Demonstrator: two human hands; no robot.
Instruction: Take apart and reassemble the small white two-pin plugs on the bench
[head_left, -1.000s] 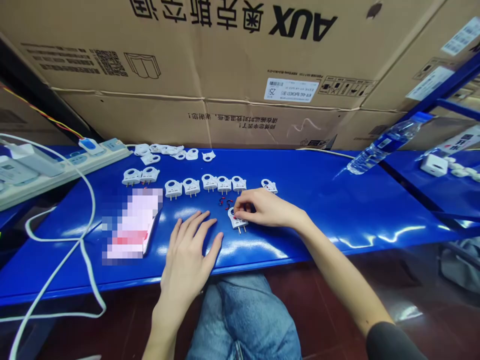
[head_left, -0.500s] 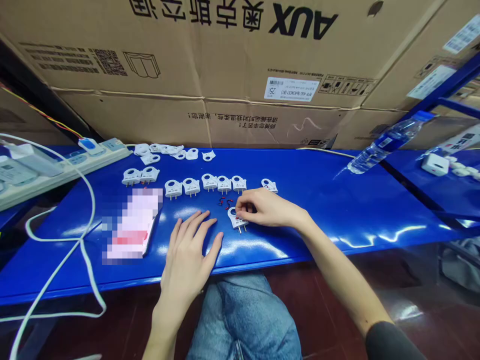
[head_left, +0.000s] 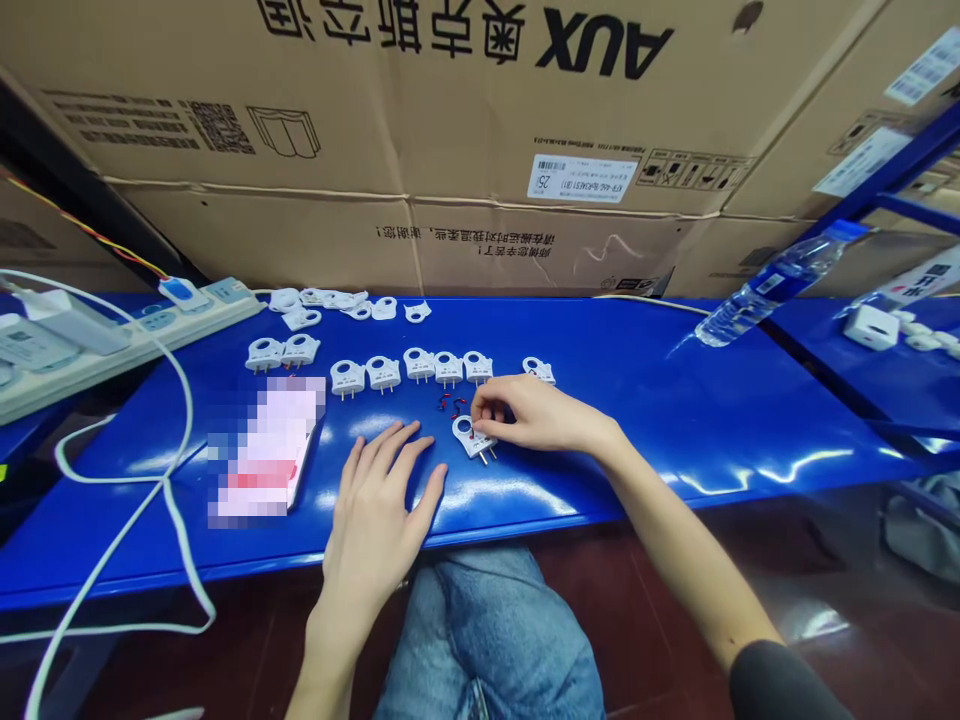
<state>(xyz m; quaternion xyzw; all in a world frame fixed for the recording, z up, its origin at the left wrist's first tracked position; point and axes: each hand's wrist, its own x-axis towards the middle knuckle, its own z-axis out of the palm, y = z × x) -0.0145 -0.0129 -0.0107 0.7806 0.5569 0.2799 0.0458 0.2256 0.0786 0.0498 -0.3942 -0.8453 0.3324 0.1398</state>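
My left hand (head_left: 379, 495) lies flat on the blue table with its fingers spread, holding nothing. My right hand (head_left: 525, 412) is pinched over a white plug piece (head_left: 471, 438) with a round hole and two metal prongs; a small dark and red bit shows under the fingertips, too small to make out. Short red and black wire pieces (head_left: 452, 404) lie just behind it. Farther back stands a row of several similar white plugs (head_left: 383, 373), and one more (head_left: 538, 370) sits beyond my right hand.
A phone (head_left: 270, 450) with a blurred screen lies left of my left hand. White cables and a power strip (head_left: 172, 315) are at the left. White covers (head_left: 384, 307), a cardboard box (head_left: 480, 130) and a water bottle (head_left: 776, 285) are behind.
The white plug piece under my right hand has turned slightly, its ring end shifting a little left. My left hand stays in place.
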